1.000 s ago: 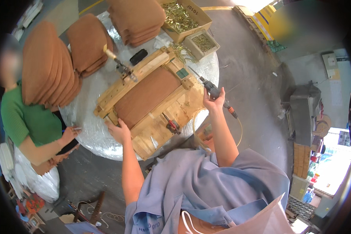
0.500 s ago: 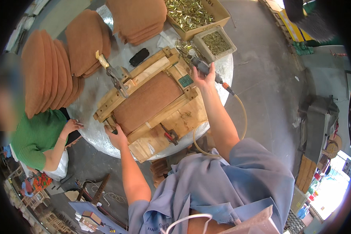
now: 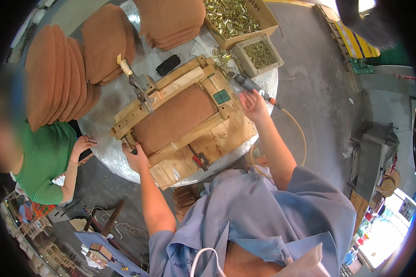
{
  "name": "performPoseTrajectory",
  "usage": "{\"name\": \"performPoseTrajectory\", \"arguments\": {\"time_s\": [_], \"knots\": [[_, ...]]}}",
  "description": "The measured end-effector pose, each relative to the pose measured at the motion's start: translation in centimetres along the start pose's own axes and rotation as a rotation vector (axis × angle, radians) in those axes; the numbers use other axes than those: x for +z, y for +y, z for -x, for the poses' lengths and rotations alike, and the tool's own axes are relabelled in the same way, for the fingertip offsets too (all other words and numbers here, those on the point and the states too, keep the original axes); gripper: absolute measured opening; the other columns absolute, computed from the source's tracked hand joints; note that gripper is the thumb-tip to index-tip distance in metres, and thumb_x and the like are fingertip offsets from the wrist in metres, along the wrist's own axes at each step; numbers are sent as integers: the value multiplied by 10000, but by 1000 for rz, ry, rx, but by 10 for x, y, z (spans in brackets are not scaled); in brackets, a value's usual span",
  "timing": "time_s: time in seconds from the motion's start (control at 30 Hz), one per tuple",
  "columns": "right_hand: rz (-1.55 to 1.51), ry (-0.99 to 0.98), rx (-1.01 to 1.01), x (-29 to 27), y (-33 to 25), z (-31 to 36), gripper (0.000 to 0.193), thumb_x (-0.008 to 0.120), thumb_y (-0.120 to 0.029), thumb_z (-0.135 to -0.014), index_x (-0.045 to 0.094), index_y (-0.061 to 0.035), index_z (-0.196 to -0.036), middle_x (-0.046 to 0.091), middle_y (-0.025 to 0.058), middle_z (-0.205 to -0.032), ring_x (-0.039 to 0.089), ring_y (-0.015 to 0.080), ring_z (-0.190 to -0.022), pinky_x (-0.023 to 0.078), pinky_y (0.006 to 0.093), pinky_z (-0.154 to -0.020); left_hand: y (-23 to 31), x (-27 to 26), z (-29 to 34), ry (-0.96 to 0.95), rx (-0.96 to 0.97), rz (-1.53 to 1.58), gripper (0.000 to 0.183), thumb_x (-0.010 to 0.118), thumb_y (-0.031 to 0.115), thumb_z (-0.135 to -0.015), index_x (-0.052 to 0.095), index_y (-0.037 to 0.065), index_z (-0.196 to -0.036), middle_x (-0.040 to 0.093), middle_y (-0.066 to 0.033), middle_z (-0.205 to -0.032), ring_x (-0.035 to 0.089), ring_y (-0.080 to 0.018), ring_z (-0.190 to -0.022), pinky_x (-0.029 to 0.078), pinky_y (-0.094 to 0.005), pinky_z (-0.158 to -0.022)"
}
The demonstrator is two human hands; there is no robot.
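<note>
A wooden clamping frame (image 3: 185, 143) lies on a plywood board (image 3: 226, 141), with a flat brown panel (image 3: 175, 119) inside it. My left hand (image 3: 136, 158) grips the frame's near-left corner, its fingertips partly hidden against a small dark piece. My right hand (image 3: 254, 107) is palm up with fingers loosely apart, just below a grey air tool (image 3: 247, 83) lying at the table's right side. A yellowish hose (image 3: 301, 131) runs from the tool's orange fitting. On the frame's far side sits a toggle clamp (image 3: 141, 90); a red-handled clamp (image 3: 198, 159) is on the near side.
Stacks of brown panels (image 3: 51, 78) stand at the far left. Beyond the frame lie a black object (image 3: 168, 65), a carton of brass-coloured fasteners (image 3: 231, 18) and a grey bin of small fasteners (image 3: 259, 54). A person in green (image 3: 48, 157) is beside the plastic-wrapped table (image 3: 108, 159).
My right hand has let go of the air tool and drawn back toward me. The tool lies slightly further right and nearer. My left hand stays at the frame's corner.
</note>
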State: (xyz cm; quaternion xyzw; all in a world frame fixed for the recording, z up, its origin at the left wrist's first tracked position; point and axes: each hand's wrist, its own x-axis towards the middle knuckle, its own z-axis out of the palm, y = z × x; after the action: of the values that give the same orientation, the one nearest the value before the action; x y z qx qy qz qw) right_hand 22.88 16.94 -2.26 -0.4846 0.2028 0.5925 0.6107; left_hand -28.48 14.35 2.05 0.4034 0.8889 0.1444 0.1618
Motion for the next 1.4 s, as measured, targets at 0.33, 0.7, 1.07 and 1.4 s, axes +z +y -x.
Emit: {"name": "performPoseTrajectory", "arguments": {"time_s": [0.33,0.7,1.07,1.4], "knots": [[1551,-20,-1049,11,-20,46,488,791,-305,-934,665,-127,-1371,697,107,-1306,697,302,-1142,574,428,-943,-1,-1,-5,-37,-30,5,836,609,564,-994,330,186,-1686,594,-179,-1549,614,-417,-1349,513,-532,-1076],[2029,165,-1161,-33,-13,16,687,788,-359,-930,545,-218,-1556,639,131,-1365,615,390,-1220,516,511,-1023,19,-9,1,-58,-46,45,822,620,545,-992,350,180,-1677,595,-192,-1541,620,-421,-1337,511,-524,-1089],[1413,-357,-1006,116,47,57,618,790,-257,-955,580,-72,-1507,589,236,-1483,601,378,-1330,506,479,-1086,4,-7,0,-1,-72,26,821,686,483,-964,385,154,-1654,596,-229,-1517,598,-444,-1353,493,-532,-1106],[1130,-691,-385,411,218,2,613,845,-296,-905,613,19,-1378,735,146,-1151,727,224,-980,583,360,-781,-6,-9,-2,73,-23,69,853,722,468,-942,382,149,-1656,639,-230,-1436,633,-439,-1289,515,-529,-1070]]}}
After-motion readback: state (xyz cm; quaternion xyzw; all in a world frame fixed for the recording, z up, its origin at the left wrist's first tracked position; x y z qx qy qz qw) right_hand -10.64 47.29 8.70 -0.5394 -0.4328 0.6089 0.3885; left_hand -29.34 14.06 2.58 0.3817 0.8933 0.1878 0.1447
